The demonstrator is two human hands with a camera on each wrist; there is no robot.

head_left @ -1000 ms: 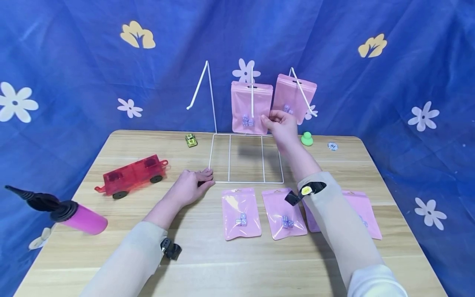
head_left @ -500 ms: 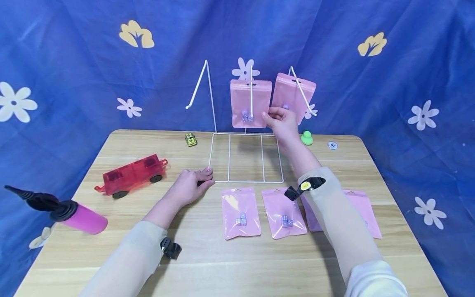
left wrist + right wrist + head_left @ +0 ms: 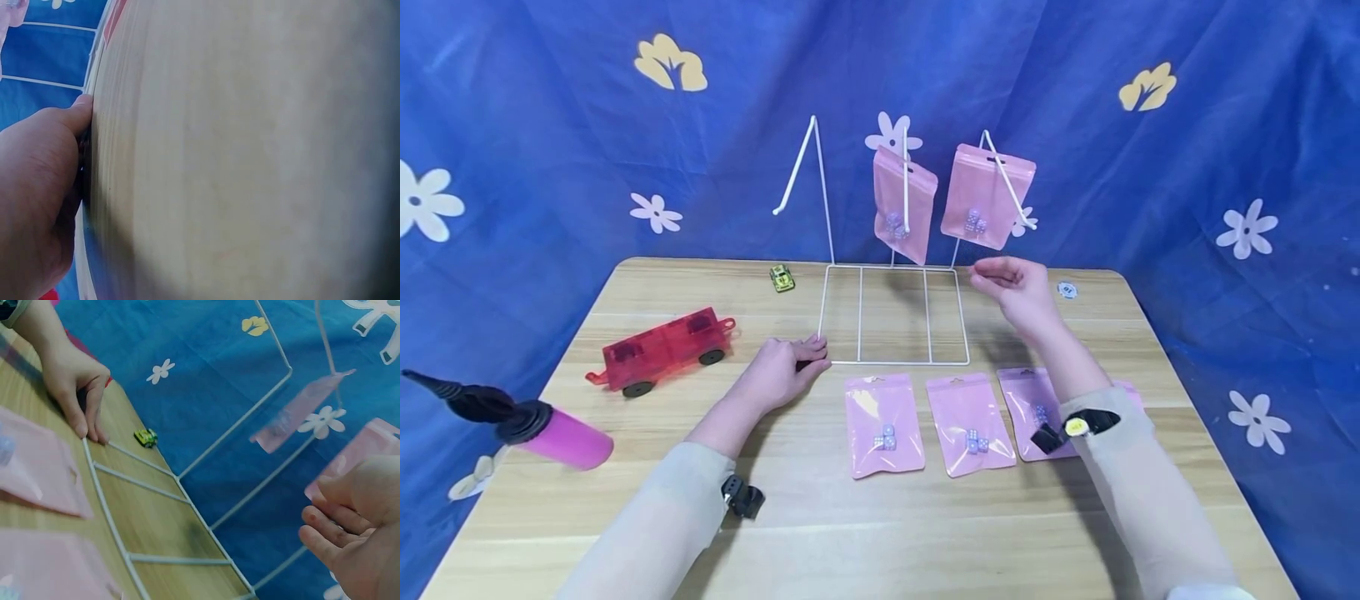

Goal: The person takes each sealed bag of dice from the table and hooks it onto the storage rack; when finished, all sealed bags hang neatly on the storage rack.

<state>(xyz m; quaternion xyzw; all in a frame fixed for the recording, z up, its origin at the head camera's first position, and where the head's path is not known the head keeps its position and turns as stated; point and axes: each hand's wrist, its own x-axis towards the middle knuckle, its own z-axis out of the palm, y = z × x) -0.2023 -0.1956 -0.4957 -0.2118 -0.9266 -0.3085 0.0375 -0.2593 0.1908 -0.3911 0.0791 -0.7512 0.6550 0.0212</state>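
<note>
My left hand point(image 3: 786, 371) holds the front left corner of a white wire rack point(image 3: 895, 363), thumb and fingertips at the wire; the right wrist view shows this grip too. Two pink zip bags with purple dice hang on the rack's hooks: one bag point(image 3: 904, 204) on the middle hook, turned askew, and another bag point(image 3: 988, 196) on the right hook. The left hook point(image 3: 795, 167) bears nothing. Below and right of the right-hand bag, my right hand point(image 3: 1018, 296) is in the air with loosely bent fingers, holding nothing.
In front of the rack lie several more pink bags point(image 3: 886, 454), the rightmost partly behind my right forearm. A red toy wagon point(image 3: 662, 350), a pink hand pump point(image 3: 568, 437) and a small yellow-green car point(image 3: 782, 277) are left. A poker chip point(image 3: 1067, 289) lies back right.
My right hand has let go of the middle bag and moved right and down. That bag has swung askew on its hook. My left hand stays at the rack corner.
</note>
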